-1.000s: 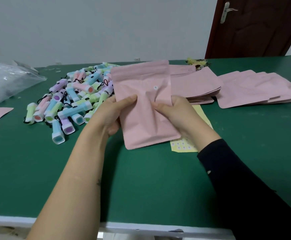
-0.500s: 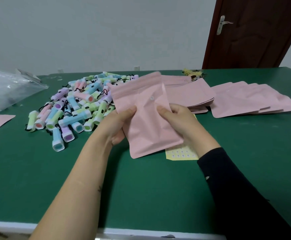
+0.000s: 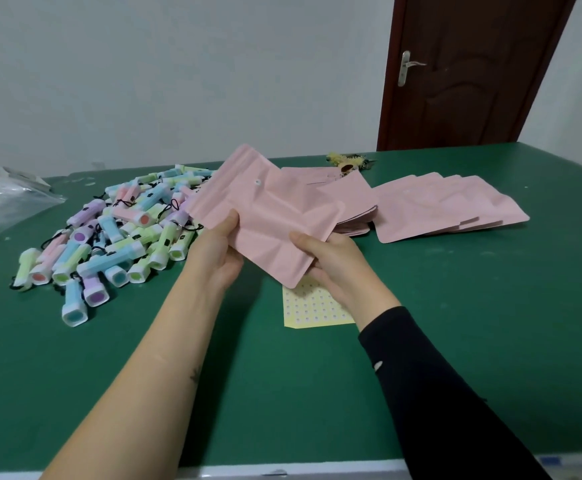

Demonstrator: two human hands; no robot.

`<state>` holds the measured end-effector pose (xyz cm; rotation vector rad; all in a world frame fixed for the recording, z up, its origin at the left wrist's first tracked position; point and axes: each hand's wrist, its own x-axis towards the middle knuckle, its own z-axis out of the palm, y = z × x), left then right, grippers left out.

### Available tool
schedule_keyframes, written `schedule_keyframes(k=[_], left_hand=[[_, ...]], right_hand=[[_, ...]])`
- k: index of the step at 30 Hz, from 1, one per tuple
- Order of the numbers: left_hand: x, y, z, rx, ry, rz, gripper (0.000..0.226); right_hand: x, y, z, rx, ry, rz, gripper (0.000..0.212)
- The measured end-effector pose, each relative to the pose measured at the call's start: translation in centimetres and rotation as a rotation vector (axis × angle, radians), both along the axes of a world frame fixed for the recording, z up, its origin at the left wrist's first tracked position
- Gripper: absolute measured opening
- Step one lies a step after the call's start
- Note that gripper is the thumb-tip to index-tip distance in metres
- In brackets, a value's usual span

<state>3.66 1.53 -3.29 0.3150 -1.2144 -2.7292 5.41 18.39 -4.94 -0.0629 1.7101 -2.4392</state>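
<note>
As L+R hands (image 3: 218,252) (image 3: 338,268) grip 1 pouch (image 3: 269,216), 1 sticker sheet (image 3: 317,308) lies below.

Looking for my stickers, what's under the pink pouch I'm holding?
A yellow sticker sheet lies on the green table below the pink pouch; its far end is covered by pouch and right hand.

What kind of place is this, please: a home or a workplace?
Probably a small packing workroom. A wide green table carries a heap of pastel plastic mini flashlights and stacks of flat pink pouches, and the left hand and right hand hold one such pink pouch.
</note>
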Motion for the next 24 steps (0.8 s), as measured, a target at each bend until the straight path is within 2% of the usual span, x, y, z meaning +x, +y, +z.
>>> schedule_keyframes(k=[3,8,10,13,18,24], left_hand=[[-0.6,1.0,0.3,-0.094,-0.003,-0.051,0.015],[-2.1,-1.1,1.0,0.167,0.030,0.059,0.015],[-2.3,-2.1,0.1,0.145,0.010,0.091,0.018],[-1.4,-0.8,-1.9,-0.018,0.019,0.007,0.022],[-0.1,2.4,-3.6,-0.371,0.048,-0.205,0.029],[-0.2,2.5,-3.9,-0.421,0.056,-0.233,0.023]], right_hand=[[-0.2,1.5,0.2,-0.082,-0.007,-0.026,0.015],[-0.9,5.6,0.8,-0.174,-0.041,-0.164,0.018],[-1.5,7.9,1.3,-0.297,-0.021,-0.279,0.021],[-3.1,11.0,2.0,-0.413,0.044,-0.485,0.008],[-6.3,12.9,1.7,-0.221,0.017,-0.764,0.014],[-8.7,12.0,-0.3,0.018,-0.030,-0.800,0.014]])
